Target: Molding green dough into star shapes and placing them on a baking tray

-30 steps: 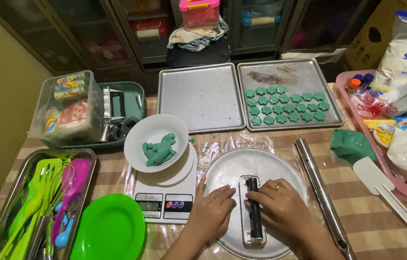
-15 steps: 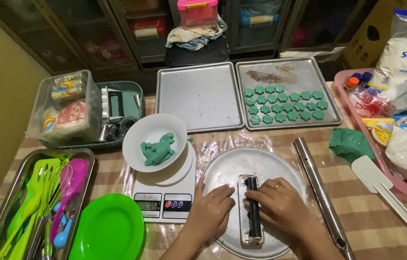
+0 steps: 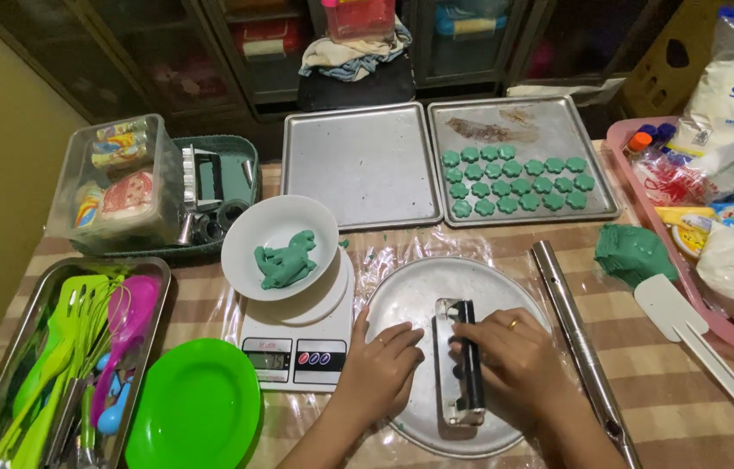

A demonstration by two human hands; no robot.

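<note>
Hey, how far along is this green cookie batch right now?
Done: three rows of green flower-shaped pieces fill part of the right baking tray. In hand: both hands, left hand and right hand, rest on a metal press on the round plate. Left: the left baking tray is bare, with dough in the bowl and a lump aside.

A checked-cloth table (image 3: 645, 382) fills the frame: baking trays (image 3: 362, 165) upper centre, scale (image 3: 297, 334) centre-left, green plate (image 3: 197, 408) lower left

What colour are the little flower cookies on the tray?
The flower cookies are teal green, seen in the head view.
</note>
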